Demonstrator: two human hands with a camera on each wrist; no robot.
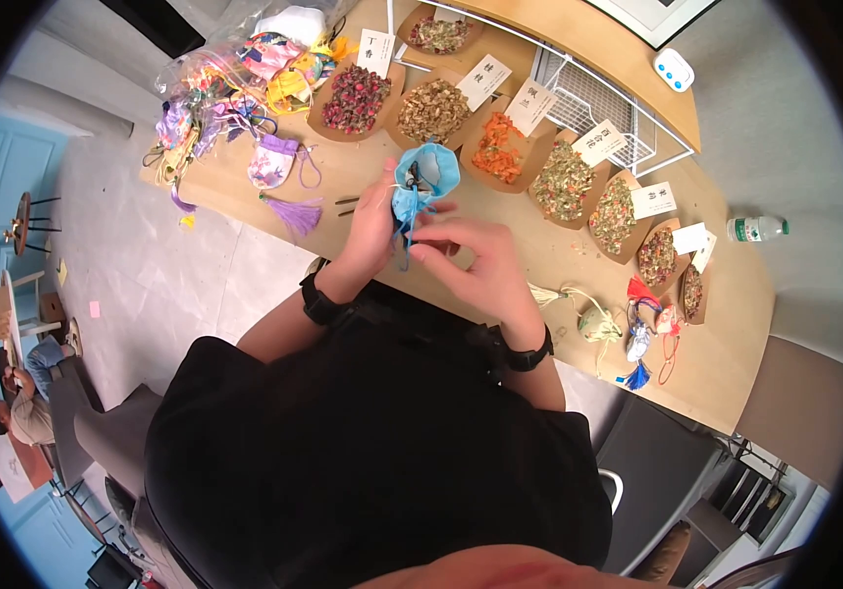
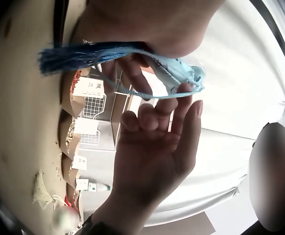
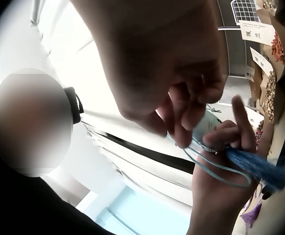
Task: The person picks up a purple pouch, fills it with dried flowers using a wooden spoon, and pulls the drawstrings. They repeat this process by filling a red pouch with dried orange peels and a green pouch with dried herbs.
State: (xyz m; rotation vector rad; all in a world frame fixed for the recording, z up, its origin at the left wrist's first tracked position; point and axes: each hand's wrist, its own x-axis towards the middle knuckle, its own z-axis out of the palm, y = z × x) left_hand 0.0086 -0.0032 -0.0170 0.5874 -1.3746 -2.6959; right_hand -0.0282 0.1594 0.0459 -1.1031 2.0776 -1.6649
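A light-blue drawstring pouch (image 1: 431, 167) is held up over the table's near edge, its gathered mouth spread wide and upward. My left hand (image 1: 372, 224) grips the pouch around its body. A dark-blue tassel (image 2: 69, 58) hangs from it past the left fingers. My right hand (image 1: 485, 257) is close beside the pouch, thumb and fingers curled at its light-blue cord (image 2: 164, 96). In the right wrist view the cord runs in a loose loop from the right fingertips (image 3: 182, 139) past the left hand. The pouch's lower part is hidden by the left hand.
Paper trays of dried flowers and herbs, such as red buds (image 1: 355, 98) and orange petals (image 1: 498, 147), line the table's back with label cards. A purple-tasselled pouch (image 1: 272, 160) lies left, near a pile of pouches (image 1: 284, 64). A green pouch (image 1: 598, 324) and others lie right.
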